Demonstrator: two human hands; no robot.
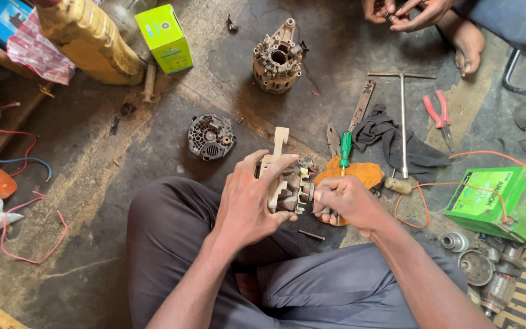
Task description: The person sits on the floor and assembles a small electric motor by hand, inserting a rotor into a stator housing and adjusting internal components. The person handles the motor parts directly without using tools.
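Grimy concrete floor (153,146) is our workshop: we sit cross-legged with the alternator half (287,183) over our lap, left hand (248,204) clamped round its body to steady it, right hand (345,201) pinched at its end. Green box (164,38) stays closed, contents unseen; green battery (506,204) sits right.

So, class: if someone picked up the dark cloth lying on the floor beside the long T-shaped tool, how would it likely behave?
The dark cloth would probably go limp and drape, since it already lies crumpled in folds. It looks thin, so likely light. Part of it lies under the T-shaped tool, so a tug might drag or snag on that.
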